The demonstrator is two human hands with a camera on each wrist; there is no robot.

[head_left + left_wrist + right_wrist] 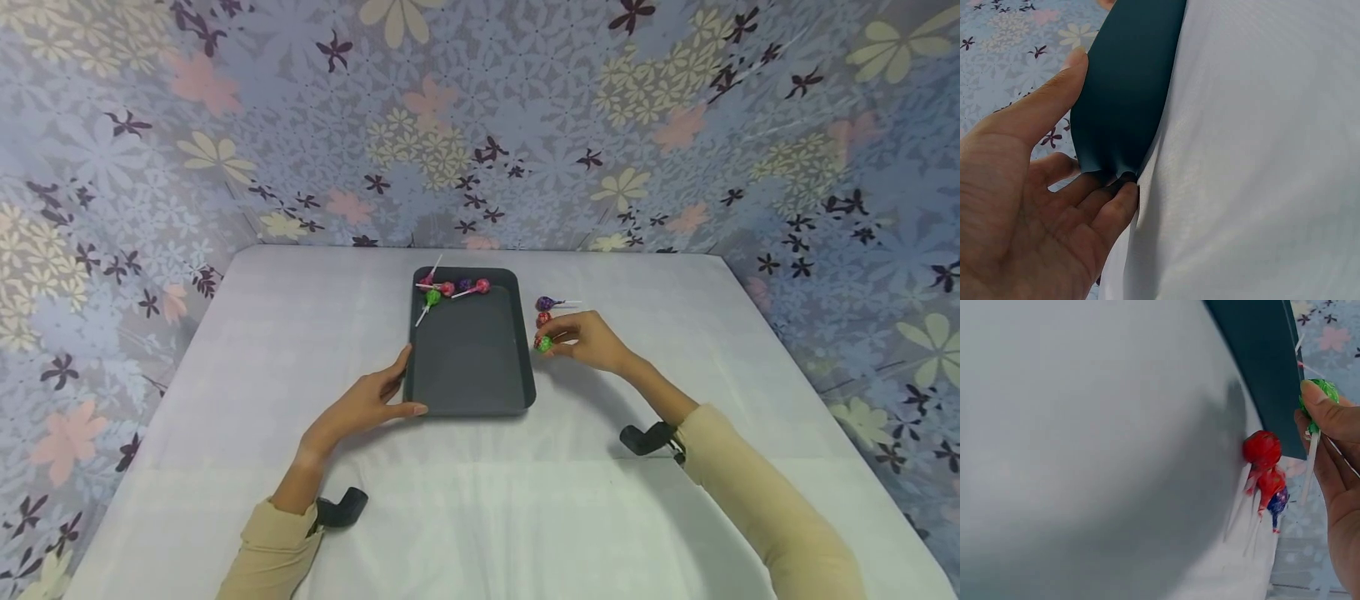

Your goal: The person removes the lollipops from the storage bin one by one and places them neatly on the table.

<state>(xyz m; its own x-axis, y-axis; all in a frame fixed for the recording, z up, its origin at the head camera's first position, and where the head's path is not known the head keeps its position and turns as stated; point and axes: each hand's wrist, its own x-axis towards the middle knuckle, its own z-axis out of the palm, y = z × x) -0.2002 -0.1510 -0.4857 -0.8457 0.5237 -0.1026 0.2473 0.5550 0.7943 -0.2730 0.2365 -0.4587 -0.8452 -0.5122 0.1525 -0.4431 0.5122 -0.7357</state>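
Observation:
A dark grey tray [471, 358] lies on the table, its near left corner held by my left hand [366, 402]. In the left wrist view the thumb lies along one side of the tray [1129, 81] and the fingers bend against the other. My right hand [592, 340] pinches a green lollipop [1322, 390] just beyond the tray's right edge, the white stick pointing down in the right wrist view. Below that hand are two red lollipops [1262, 449] and a purple lollipop [546, 304]. Inside the tray's far end lie several pink lollipops [482, 286], a green lollipop [432, 297] and a purple one [465, 285].
White cloth covers the table [480, 500]. A flowered fabric backdrop [480, 125] rises behind the far edge and along both sides. Each wrist carries a small black camera mount [342, 508].

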